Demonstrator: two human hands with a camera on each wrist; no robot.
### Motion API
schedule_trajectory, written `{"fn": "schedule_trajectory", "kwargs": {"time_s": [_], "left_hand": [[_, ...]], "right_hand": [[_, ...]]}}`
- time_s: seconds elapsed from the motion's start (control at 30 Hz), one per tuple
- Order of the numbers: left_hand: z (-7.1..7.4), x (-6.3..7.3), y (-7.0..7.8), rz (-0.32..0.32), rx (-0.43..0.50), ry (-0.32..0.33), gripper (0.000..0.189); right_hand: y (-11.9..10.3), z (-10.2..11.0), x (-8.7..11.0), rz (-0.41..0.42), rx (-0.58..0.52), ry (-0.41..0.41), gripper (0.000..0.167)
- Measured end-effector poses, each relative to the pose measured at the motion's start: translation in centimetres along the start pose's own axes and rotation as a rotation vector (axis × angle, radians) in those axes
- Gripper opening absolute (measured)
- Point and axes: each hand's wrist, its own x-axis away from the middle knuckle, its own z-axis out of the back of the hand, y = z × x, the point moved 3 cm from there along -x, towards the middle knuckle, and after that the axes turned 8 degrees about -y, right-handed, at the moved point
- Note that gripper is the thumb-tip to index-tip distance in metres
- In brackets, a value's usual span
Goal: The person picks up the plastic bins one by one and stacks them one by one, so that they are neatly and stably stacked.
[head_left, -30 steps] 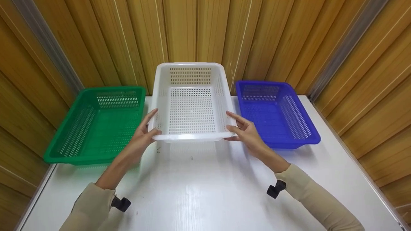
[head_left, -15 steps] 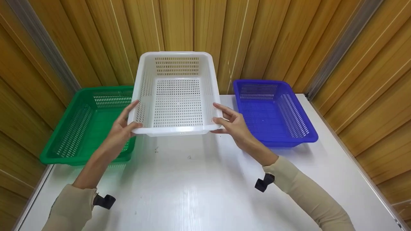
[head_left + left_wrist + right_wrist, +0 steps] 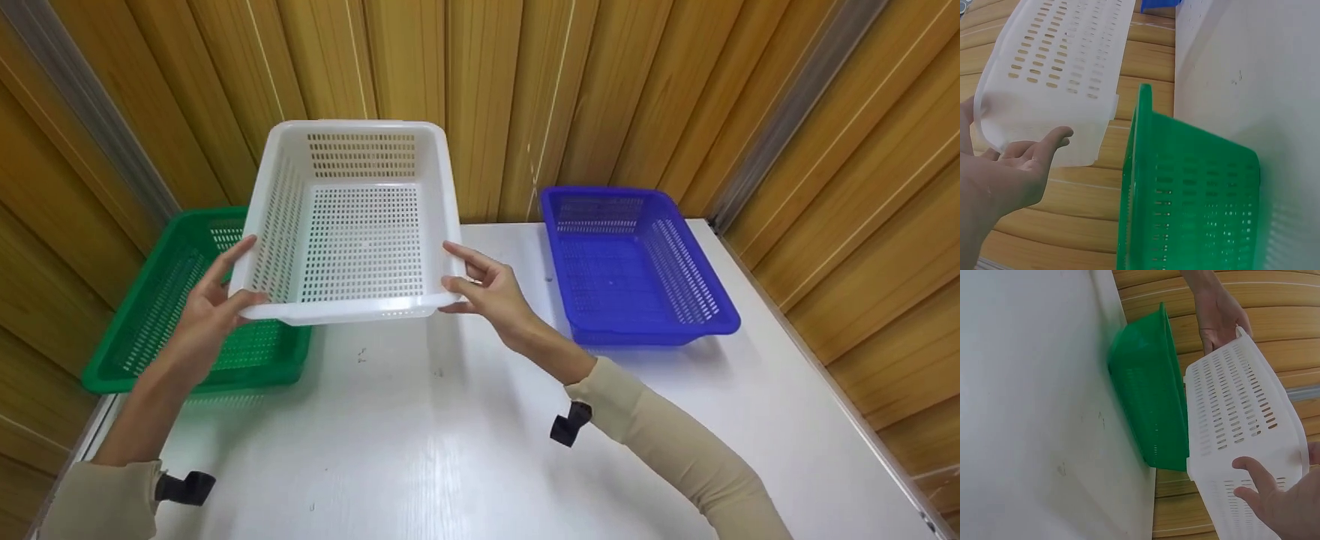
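Left hand (image 3: 206, 307) and right hand (image 3: 491, 296) grip white basket (image 3: 364, 244) by near corners, raised off table (image 3: 420, 435), higher than green basket (image 3: 259, 373) at left. Lifting looks done; setting down apparently remains.

Left basket (image 3: 259, 373) and right basket (image 3: 611, 270) on table (image 3: 390, 435) — well apart, held basket (image 3: 364, 244) higher, partly before left one, wall (image 3: 484, 82) behind
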Motion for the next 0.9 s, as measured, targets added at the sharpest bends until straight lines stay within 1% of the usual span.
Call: {"fn": "schedule_trajectory", "kwargs": {"time_s": [0.1,0.17,0.37,0.6,0.73,0.83,0.9], "left_hand": [[1.2,0.8,0.0,-0.013,-0.028,0.011,0.074],[1.9,1.3,0.1,-0.029,-0.030,0.017,0.073],[4.2,2.8,0.3,-0.090,0.027,0.032,0.069],[6.8,4.5,-0.3,-0.120,0.103,0.093,0.069],[8.1,5.1,-0.8,-0.106,0.121,0.154,0.071],[8.9,5.5,-1.0,-0.066,0.119,0.207,0.071],[9.4,5.9,-1.2,-0.036,0.127,0.223,0.071]], "right_hand": [[0.0,-1.1,-0.4,0.008,-0.011,-0.021,0.059],[0.0,-1.9,-0.6,0.013,-0.020,-0.035,0.059],[0.2,-4.3,-1.8,0.017,-0.051,-0.060,0.058],[0.7,-7.0,-3.1,0.013,-0.067,-0.069,0.058],[1.1,-8.3,-3.7,0.010,-0.083,-0.078,0.057],[1.5,-9.1,-3.9,0.001,-0.090,-0.079,0.057],[1.9,-9.5,-4.0,-0.002,-0.101,-0.080,0.057]]}}
